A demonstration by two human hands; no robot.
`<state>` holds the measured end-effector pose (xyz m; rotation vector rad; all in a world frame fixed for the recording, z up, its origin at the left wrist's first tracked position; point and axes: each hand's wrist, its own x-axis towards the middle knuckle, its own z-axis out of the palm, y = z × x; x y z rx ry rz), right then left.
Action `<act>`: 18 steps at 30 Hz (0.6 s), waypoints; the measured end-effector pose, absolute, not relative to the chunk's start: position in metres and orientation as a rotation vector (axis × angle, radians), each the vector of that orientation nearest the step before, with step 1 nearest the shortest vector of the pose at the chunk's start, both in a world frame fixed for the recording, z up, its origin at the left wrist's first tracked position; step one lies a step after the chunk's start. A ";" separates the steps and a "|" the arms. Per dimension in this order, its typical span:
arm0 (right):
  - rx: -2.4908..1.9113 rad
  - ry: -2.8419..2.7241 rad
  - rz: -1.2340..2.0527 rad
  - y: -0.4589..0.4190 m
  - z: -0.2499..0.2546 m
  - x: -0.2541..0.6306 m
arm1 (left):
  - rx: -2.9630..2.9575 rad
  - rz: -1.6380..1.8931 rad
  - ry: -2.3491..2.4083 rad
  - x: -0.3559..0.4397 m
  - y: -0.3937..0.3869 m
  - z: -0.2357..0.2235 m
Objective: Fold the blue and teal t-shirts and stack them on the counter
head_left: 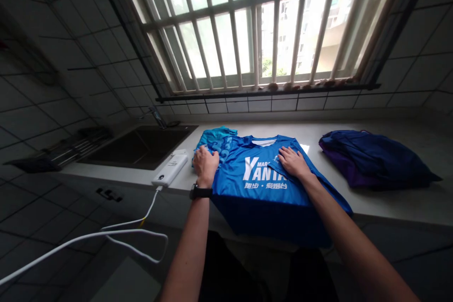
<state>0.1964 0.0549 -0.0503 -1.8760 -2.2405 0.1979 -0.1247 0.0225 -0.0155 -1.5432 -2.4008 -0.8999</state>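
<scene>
A blue T-shirt (pixel 266 177) with white lettering lies front side up on the counter, its collar toward the window and its lower part hanging over the front edge. My left hand (pixel 206 164), wearing a dark watch, is closed on the shirt's left-side sleeve, fingertips mostly hidden. My right hand (pixel 293 161) rests with fingers stretched out on the other sleeve, which is folded inward over part of the lettering. Partly under the left sleeve sits a teal folded garment (pixel 216 134).
A dark sink (pixel 141 144) with a faucet (pixel 157 117) is on the left. Beside my left hand lies a white power bank (pixel 170 170) with a white cable (pixel 152 205). Dark blue and purple folded clothes (pixel 375 158) lie to the right. A barred window (pixel 255 23) is behind the counter.
</scene>
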 end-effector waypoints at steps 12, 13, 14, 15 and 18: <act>-1.864 -2.156 0.200 0.064 -0.062 0.198 | -1.478 -1.320 -2.492 -0.206 0.020 -0.032; -1.865 -2.156 0.205 0.064 -0.062 0.198 | -1.500 -1.329 -2.522 -0.204 0.020 -0.031; -1.865 -2.158 0.213 0.064 -0.061 0.198 | -1.509 -1.342 -2.551 -0.203 0.021 -0.029; -1.865 -2.163 0.222 0.064 -0.060 0.199 | -1.510 -1.354 -2.569 -0.201 0.021 -0.027; -1.864 -2.178 0.251 0.064 -0.058 0.200 | -1.499 -1.420 -2.517 -0.196 0.019 -0.020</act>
